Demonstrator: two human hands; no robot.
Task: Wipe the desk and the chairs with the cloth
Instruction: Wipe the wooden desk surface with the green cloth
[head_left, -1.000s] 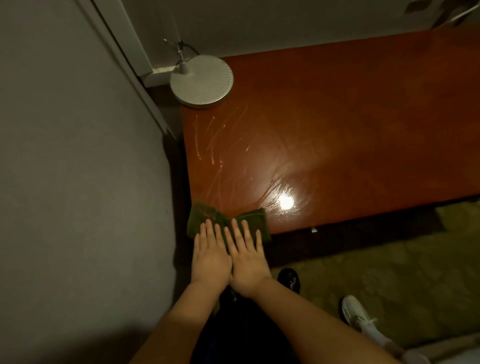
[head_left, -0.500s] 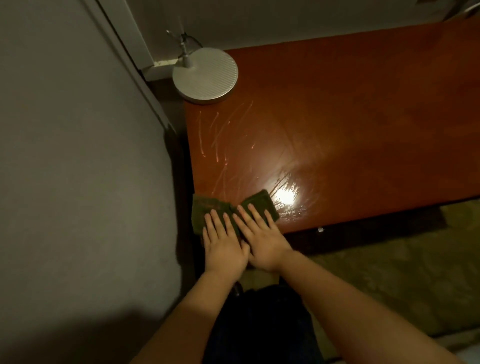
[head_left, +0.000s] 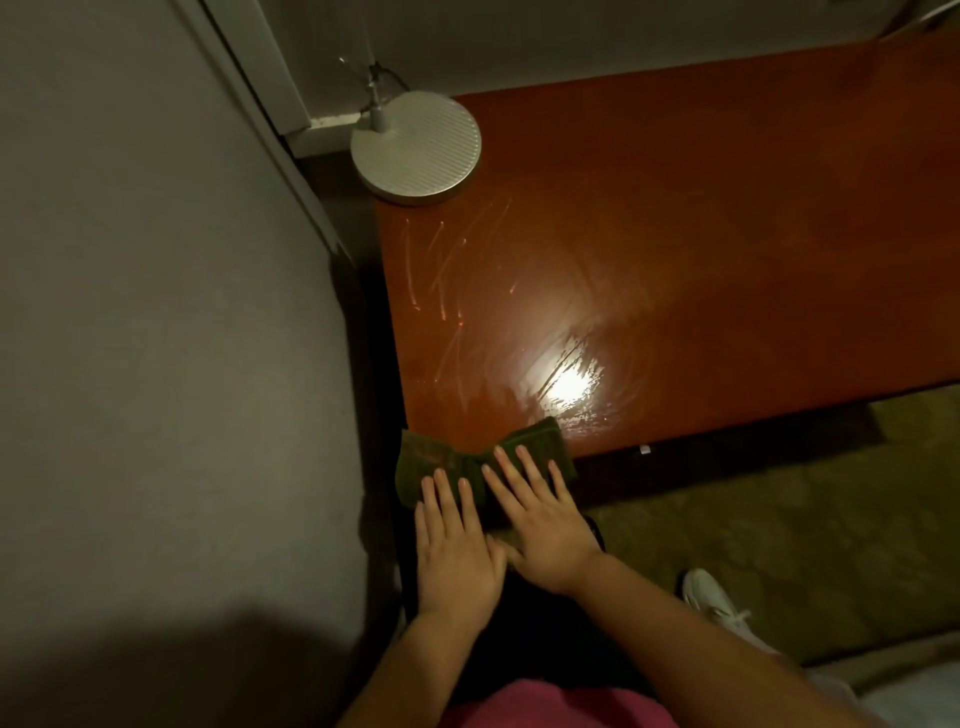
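Note:
A folded dark green cloth (head_left: 441, 457) lies on the near left corner of the glossy reddish-brown desk (head_left: 701, 234). My left hand (head_left: 457, 545) and my right hand (head_left: 540, 514) lie side by side, palms down. Their straight fingers press flat on the cloth, and the palms hang past the desk's front edge. Wet streaks and a bright light reflection show on the desk just beyond the cloth. No chair is in view.
A round white lamp base (head_left: 415, 148) with a thin stem stands on the desk's far left corner. A grey wall (head_left: 156, 338) runs close along the desk's left side. Olive carpet (head_left: 779, 519) and a white shoe (head_left: 711, 597) lie to the right below the desk.
Both hands and the cloth slid forward a little onto the desk, then came back to the front edge at the near left corner. The fingers stayed flat on the cloth.

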